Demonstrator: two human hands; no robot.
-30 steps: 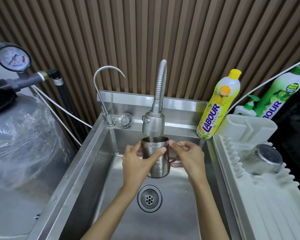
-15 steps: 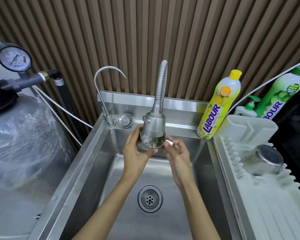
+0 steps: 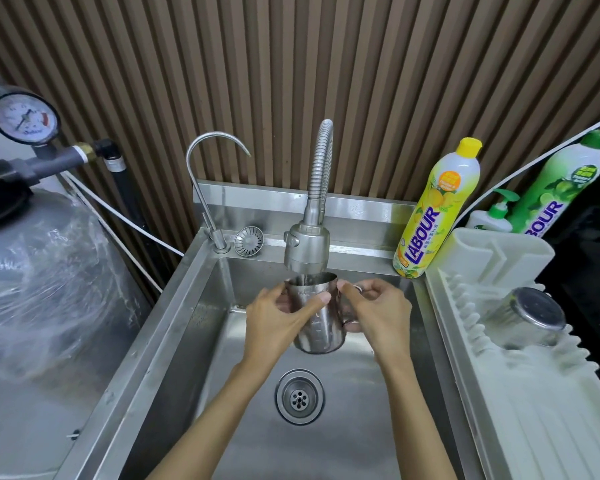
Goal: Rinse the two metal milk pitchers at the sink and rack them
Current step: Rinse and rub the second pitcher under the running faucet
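A brown wall (image 3: 361, 81) of thin strips fills the back. On the left stands a big grey tank (image 3: 42, 289) wrapped in clear plastic, with a round dial (image 3: 23, 117) above it. The steel sink (image 3: 174, 323) sits in the middle, and a white drying rack (image 3: 520, 410) lies just beside it on the right. A second pitcher (image 3: 527, 317) rests upside down on the rack. A yellow soap bottle (image 3: 433, 209) stands at the back corner of the sink, with a green bottle (image 3: 565, 188) and a small pump bottle (image 3: 492, 216) behind the rack. A bendy tap (image 3: 307, 247) hangs over the sink, and a thin curved tap (image 3: 201, 188) stands to its left. The round drain (image 3: 299, 396) is in the sink floor.

The metal pitcher (image 3: 317, 323) is shiny, with small measuring marks on its side. It is held upright above the drain, its open top right under the bendy tap's head.

The left hand (image 3: 278, 323) wraps its fingers round the pitcher's body, thumb across the front. The right hand (image 3: 381, 313) has its fingers curled tight at the handle on the pitcher's right side.
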